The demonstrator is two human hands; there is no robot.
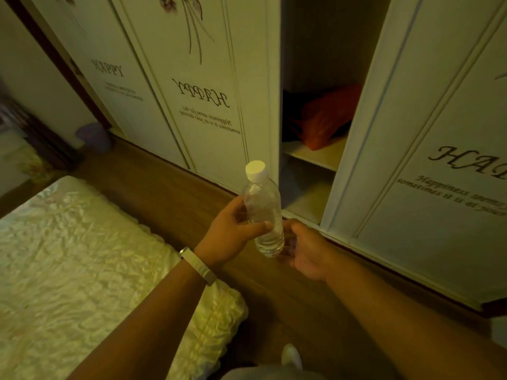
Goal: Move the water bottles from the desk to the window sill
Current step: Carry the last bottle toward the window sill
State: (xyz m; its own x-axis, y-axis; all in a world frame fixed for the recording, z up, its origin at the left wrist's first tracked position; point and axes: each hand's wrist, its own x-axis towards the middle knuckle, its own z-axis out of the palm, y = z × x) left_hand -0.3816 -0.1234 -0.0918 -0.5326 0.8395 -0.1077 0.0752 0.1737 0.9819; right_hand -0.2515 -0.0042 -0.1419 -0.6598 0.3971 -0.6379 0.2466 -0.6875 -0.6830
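A clear plastic water bottle (263,212) with a white screw cap (255,169) is held in the air in front of the person, over the wooden floor (164,182), leaning slightly to the left at the top. The left hand (227,237) grips its middle, thumb across the front and fingers curled round the far side; a pale wristband (197,266) sits on that wrist. The right hand (307,250) lies palm up, loosely cupped just beside and below the bottle's base; its fingers run behind the bottle, so whether they touch or clasp it cannot be told. Behind stands a white wardrobe (208,78) lettered "HAPPY", one door (439,133) open on a shelf (315,153) bearing an orange bag (326,116). A bed (82,256) with a shiny quilted cover fills the lower left, and a small purple bin (93,137) stands near the wardrobe's far end.
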